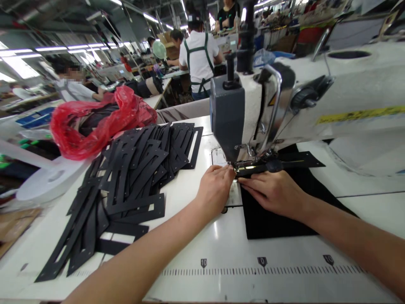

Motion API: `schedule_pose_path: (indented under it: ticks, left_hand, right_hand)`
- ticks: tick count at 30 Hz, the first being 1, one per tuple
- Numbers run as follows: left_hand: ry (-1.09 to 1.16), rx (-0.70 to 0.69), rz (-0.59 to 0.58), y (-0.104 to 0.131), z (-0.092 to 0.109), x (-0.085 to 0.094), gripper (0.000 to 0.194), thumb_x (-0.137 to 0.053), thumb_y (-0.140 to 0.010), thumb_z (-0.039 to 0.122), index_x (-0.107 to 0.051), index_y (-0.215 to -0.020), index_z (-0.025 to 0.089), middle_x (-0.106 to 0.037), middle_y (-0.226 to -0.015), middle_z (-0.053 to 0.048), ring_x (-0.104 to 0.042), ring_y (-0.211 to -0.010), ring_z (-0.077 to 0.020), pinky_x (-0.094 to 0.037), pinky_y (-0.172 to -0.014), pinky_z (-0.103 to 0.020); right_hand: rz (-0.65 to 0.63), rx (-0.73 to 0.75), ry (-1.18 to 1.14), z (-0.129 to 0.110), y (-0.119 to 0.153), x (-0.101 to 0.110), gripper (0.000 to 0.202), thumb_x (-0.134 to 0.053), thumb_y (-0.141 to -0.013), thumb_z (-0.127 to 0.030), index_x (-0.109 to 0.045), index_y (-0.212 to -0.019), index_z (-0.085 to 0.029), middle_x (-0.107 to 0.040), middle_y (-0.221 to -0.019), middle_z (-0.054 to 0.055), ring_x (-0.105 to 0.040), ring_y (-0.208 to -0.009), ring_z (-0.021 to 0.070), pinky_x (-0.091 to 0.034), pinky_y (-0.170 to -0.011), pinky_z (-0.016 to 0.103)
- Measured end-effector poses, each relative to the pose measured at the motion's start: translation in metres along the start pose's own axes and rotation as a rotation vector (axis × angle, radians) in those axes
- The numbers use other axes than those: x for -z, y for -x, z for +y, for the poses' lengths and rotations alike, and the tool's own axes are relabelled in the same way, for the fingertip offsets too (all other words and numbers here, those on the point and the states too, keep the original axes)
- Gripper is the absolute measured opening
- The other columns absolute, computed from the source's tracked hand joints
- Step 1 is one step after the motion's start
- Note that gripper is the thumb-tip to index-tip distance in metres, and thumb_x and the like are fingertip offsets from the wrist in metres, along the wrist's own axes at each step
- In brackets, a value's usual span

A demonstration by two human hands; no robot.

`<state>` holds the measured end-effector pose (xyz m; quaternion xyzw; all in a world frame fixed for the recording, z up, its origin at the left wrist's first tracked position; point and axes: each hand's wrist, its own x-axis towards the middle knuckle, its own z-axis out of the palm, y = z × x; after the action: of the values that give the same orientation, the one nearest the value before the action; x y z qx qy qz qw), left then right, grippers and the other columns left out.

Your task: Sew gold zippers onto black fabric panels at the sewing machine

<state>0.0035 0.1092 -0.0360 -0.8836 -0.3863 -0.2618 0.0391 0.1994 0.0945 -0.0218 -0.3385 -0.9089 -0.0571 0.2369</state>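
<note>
- Your left hand [217, 188] curls at the machine [229, 112]; I cannot tell its grip.
- Your right hand [276, 190] is over the cloth [278, 221], fingers nearly straight, grip unclear.
- The cloth lies partly beneath the machine, frames [139, 169] left of it.

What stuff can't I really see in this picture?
All in the head view:
Sewing machine: cut off by the right edge.
Black cloth: partly hidden under the right hand.
Yellow label: writing too blurred to read.
Red bag: its folds hide some dark contents.
Needle tip: too small to make out near the left hand.
</note>
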Motion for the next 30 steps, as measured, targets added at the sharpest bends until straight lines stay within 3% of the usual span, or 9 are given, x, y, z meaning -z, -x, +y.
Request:
schedule_pose_path:
  ticks: [2, 4, 8, 20, 30]
  left_hand:
    - [0.037, 0.006, 0.001, 0.0, 0.001, 0.0, 0.009, -0.044, -0.091, 0.012, -0.052, -0.091, 0.015, -0.066, -0.086, -0.005, -0.063, -0.083, -0.0163, -0.046, -0.082, -0.032]
    - [0.072, 0.013, 0.016, 0.0, 0.002, -0.001, 0.009, -0.044, -0.091, 0.012, -0.052, -0.091, 0.015, -0.067, -0.089, -0.006, -0.064, -0.085, -0.0167, -0.047, -0.084, -0.033]
    - [0.061, -0.018, 0.076, 0.0, 0.003, -0.002, 0.012, -0.044, -0.09, 0.01, -0.055, -0.093, 0.014, -0.067, -0.1, -0.01, -0.064, -0.092, -0.0188, -0.048, -0.087, -0.037]
    - [0.032, -0.083, 0.081, -0.006, 0.003, 0.0, 0.016, -0.044, -0.086, 0.007, -0.059, -0.082, 0.012, -0.068, -0.093, -0.012, -0.066, -0.082, -0.0199, -0.052, -0.082, -0.038]
    - [0.0, -0.104, 0.095, -0.003, 0.004, -0.001, 0.012, -0.05, -0.084, 0.009, -0.061, -0.088, 0.011, -0.067, -0.1, -0.015, -0.065, -0.09, -0.0232, -0.051, -0.085, -0.04]
  right_hand:
    - [0.1, -0.001, 0.077, -0.002, 0.001, 0.003, 0.021, -0.048, -0.09, -0.023, -0.068, -0.087, -0.017, -0.068, -0.078, 0.004, -0.061, -0.07, 0.0153, -0.045, -0.066, 0.029]
    - [0.173, -0.053, 0.149, -0.003, 0.001, 0.003, 0.02, -0.049, -0.089, -0.023, -0.067, -0.091, -0.015, -0.068, -0.087, 0.008, -0.062, -0.08, 0.0201, -0.047, -0.075, 0.035]
    - [0.12, -0.112, 0.05, 0.001, -0.001, -0.006, 0.026, -0.044, -0.088, -0.016, -0.061, -0.106, -0.01, -0.066, -0.103, 0.012, -0.06, -0.095, 0.022, -0.047, -0.089, 0.038]
    - [0.166, -0.111, -0.016, 0.001, -0.004, -0.006, 0.03, -0.041, -0.086, -0.012, -0.061, -0.108, -0.015, -0.067, -0.102, 0.008, -0.063, -0.093, 0.0197, -0.051, -0.084, 0.037]
    - [0.166, -0.144, -0.01, 0.003, 0.0, -0.011, 0.028, -0.04, -0.087, -0.014, -0.061, -0.106, -0.015, -0.067, -0.1, 0.008, -0.063, -0.093, 0.0207, -0.051, -0.085, 0.037]
